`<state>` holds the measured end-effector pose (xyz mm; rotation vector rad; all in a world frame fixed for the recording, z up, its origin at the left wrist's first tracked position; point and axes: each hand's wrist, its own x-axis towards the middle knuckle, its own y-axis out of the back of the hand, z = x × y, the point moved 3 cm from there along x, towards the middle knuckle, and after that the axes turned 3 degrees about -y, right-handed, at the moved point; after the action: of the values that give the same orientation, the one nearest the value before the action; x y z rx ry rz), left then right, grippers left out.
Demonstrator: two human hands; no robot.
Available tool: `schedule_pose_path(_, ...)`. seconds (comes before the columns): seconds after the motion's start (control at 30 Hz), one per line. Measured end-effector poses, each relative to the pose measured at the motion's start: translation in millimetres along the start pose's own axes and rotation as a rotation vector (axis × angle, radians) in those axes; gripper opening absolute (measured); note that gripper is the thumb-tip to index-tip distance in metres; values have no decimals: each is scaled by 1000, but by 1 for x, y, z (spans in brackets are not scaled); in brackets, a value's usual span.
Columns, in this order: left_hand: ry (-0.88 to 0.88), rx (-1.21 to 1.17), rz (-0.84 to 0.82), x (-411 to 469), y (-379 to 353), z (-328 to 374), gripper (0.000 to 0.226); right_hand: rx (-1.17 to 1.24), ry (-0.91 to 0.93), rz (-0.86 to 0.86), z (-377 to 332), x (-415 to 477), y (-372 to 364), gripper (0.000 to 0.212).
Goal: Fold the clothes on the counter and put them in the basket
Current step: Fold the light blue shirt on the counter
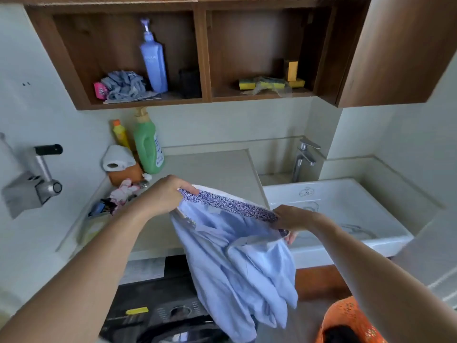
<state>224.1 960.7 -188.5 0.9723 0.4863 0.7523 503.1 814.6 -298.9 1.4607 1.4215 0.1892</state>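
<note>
With left hand [160, 196] and right hand [294, 219] each pinching a collar [227, 204] end, pull taut to straighten the shirt [235, 263] dangling below both, then lay flat on the counter [210, 167] beyond them before the basket [351, 315] under the right forearm.

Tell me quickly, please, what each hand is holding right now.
Left hand: closed, pinching the blue shirt at its top edge.
Right hand: closed, gripping the same shirt further along that edge.
</note>
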Motion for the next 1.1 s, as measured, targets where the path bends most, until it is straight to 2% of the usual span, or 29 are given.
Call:
schedule_pose_path(0.1,14,32,72,-36,25,-30,65,100,67,32,-37,-37,12,14)
schedule_pose_path(0.2,-30,51,188,-46,49,-43,62,126,186,97,-77,-60,36,35)
schedule_pose_path(0.3,-25,11,455,-50,76,-37,53,302,286,129,-111,-77,65,60)
schedule_pose_path(0.37,-147,-69,674,-50,92,-26,50,424,392,166,-126,-79,87,59)
schedule_pose_path(0.4,-214,-79,723,-44,97,-22,49,490,444,193,-130,-77,98,54)
schedule_pose_path(0.47,-217,-19,667,-18,105,-13,51,572,467,275,-131,-61,121,42)
schedule_pose_path(0.5,-176,39,592,-2,105,-11,53,515,463,337,-129,-49,130,34)
schedule_pose_path(0.6,-93,147,418,50,92,-4,59,1,421,463,-124,1,153,20)
schedule_pose_path(0.63,-81,143,385,67,85,-3,62,-125,386,478,-123,20,155,21)
schedule_pose_path(0.7,-50,135,331,110,72,-1,67,-204,356,471,-121,58,158,49)
schedule_pose_path(0.73,-18,143,304,129,67,-2,68,-196,350,439,-122,75,159,55)
schedule_pose_path(0.8,64,204,268,170,61,-4,69,-177,337,371,-125,112,168,52)
schedule_pose_path(0.9,210,290,225,210,59,-11,65,-182,292,311,-137,156,190,32)
schedule_pose_path(0.97,300,328,159,234,57,-14,66,-101,262,224,-146,186,203,18)
schedule_pose_path(1.03,392,287,125,254,56,-19,43,71,248,112,-154,209,208,24)
schedule_pose_path(1.1,485,93,172,270,57,-30,26,273,223,12,-160,227,210,23)
